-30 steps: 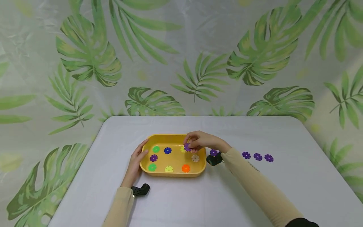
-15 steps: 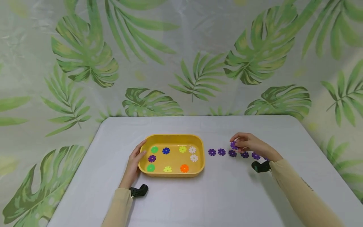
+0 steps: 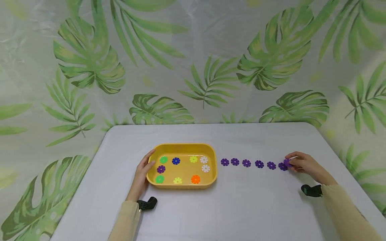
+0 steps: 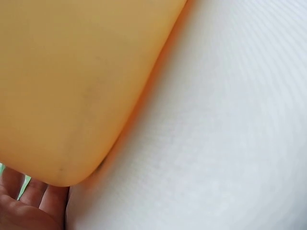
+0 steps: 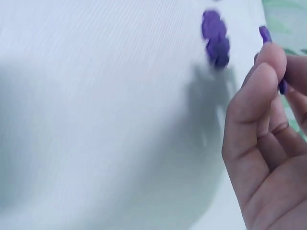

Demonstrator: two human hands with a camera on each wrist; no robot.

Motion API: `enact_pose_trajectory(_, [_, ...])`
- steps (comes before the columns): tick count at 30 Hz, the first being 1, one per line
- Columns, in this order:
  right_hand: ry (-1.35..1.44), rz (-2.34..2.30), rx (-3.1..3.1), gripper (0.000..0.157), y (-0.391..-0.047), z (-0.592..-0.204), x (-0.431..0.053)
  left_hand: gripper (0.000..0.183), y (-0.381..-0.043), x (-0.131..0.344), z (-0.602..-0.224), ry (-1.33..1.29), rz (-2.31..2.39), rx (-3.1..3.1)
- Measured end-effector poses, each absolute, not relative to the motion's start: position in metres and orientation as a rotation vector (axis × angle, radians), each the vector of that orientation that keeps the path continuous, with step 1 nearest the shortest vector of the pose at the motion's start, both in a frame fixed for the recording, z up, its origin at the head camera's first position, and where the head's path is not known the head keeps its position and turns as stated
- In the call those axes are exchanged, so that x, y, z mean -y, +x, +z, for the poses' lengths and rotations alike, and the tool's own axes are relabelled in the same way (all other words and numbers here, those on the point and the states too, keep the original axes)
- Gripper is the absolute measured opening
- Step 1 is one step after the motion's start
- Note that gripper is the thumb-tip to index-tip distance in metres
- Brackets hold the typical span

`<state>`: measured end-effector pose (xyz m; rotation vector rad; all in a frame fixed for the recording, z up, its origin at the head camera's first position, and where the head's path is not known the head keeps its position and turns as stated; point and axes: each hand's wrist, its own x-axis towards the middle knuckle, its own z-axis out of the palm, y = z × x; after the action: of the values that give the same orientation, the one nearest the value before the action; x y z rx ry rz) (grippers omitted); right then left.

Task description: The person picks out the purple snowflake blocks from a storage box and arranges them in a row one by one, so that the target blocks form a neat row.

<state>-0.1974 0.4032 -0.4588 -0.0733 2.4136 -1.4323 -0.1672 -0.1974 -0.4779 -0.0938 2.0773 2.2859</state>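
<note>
My left hand (image 3: pixel 141 174) holds the left side of a yellow tray (image 3: pixel 181 186), thumb over the rim and fingers along the outside. In the left wrist view the tray's outer wall (image 4: pixel 81 86) fills the upper left, and a few fingers (image 4: pixel 33 196) show beyond it. My right hand (image 3: pixel 307 165) pinches a purple notched plastic disc (image 3: pixel 287 162) between thumb and fingertips, above the table at the right end of a row. That row of purple discs (image 3: pixel 259 164) lies flat, running rightward from the tray. The right wrist view shows the pinched disc (image 5: pixel 265 34) edge-on, mostly hidden by the fingers.
Inside the tray lie several loose discs: green, blue, yellow, white, an orange disc (image 3: pixel 195 179) and one purple disc (image 3: pixel 161 169). A white cloth covers the table (image 3: pixel 235 211). Behind it hangs a leaf-patterned curtain (image 3: pixel 163 67).
My right hand has carried the purple disc from over the tray rightward along the row to its far end. The left hand has stayed at the tray.
</note>
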Motion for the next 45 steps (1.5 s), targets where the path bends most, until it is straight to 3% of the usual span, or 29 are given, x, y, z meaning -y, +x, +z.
enact_pose_trajectory(10, [0.029,-1.153,-2.641,0.029,-0.192,-0.469,-0.418,0.046,-0.173,0.203,-0.499,-0.104,2.288,-2.125])
enact_pose_trajectory(19, [-0.046,-1.281,-2.659,0.036,-0.204,-0.446,-0.381,0.045,-0.173,0.204,-0.5,-0.103,2.316,-2.101])
enact_pose_trajectory(23, [-0.164,-1.468,-2.509,0.041,-0.213,-0.43,-0.342,0.045,-0.173,0.203,-0.5,-0.099,2.312,-2.115])
enact_pose_trajectory(29, [-0.305,-1.624,-2.269,0.037,-0.226,-0.415,-0.266,0.045,-0.173,0.203,-0.503,-0.053,2.329,-2.106])
enact_pose_trajectory(45, [-0.599,-1.432,-1.928,0.034,-0.24,-0.423,-0.061,0.045,-0.172,0.202,-0.493,0.0,2.324,-2.089])
